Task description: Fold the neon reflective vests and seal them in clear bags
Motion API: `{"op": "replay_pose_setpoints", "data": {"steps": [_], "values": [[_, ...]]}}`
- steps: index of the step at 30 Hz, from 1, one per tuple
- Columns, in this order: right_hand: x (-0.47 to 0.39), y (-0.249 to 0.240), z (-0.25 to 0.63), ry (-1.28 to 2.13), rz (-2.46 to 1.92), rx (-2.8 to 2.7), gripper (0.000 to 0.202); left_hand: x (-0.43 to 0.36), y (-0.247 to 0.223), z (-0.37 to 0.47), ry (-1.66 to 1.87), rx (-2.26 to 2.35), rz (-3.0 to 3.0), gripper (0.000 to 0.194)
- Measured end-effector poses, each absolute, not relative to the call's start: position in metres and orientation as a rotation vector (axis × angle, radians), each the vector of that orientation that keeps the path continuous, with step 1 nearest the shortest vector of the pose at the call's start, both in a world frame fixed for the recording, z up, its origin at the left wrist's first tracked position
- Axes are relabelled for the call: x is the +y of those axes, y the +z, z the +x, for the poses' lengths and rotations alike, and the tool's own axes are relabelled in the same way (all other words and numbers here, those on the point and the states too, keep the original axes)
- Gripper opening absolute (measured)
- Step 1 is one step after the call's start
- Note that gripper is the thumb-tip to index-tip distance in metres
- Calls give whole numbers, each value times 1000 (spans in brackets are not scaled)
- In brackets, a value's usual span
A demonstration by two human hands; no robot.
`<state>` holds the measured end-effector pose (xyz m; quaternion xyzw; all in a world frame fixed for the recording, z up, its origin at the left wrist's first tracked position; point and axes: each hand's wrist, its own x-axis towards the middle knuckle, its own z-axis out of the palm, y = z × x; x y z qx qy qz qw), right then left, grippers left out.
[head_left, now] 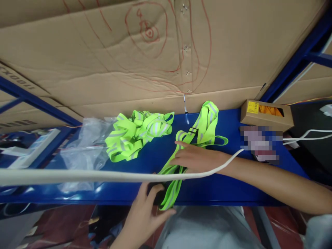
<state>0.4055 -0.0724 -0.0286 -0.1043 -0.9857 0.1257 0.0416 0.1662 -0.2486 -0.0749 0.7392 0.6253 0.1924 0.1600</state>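
A neon-yellow reflective strap harness with grey stripes and a black buckle lies stretched on the blue table. My right hand rests over its middle, fingers closed on the straps and the index finger pointing left. At the front edge, my left hand curls around the harness's lower end, where a dark piece sits between fingers and thumb. Part of that grip is hidden by a white cable crossing the view. A loose heap of similar reflective straps lies farther back to the left.
Clear plastic bags lie left of the heap. A small open carton with orange contents and a blurred-out object stand at right. Cardboard with red drawings rises behind, between blue frame posts.
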Motion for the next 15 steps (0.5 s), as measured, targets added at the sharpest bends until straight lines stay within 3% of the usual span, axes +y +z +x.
{"op": "replay_pose_setpoints", "data": {"steps": [3,5,9,15], "values": [[-57,-21,403,646,-377,-3083,26,-251,-72,161,514,1700,2090,68],[-45,-17,401,976,-396,-3120,28,-251,-69,161,509,1625,2072,63],[-19,-4,395,1563,-303,-3137,39,-248,-63,170,619,1517,1968,30],[-1,6,392,2015,-366,-3097,46,-245,-71,181,727,1454,1839,36]]}}
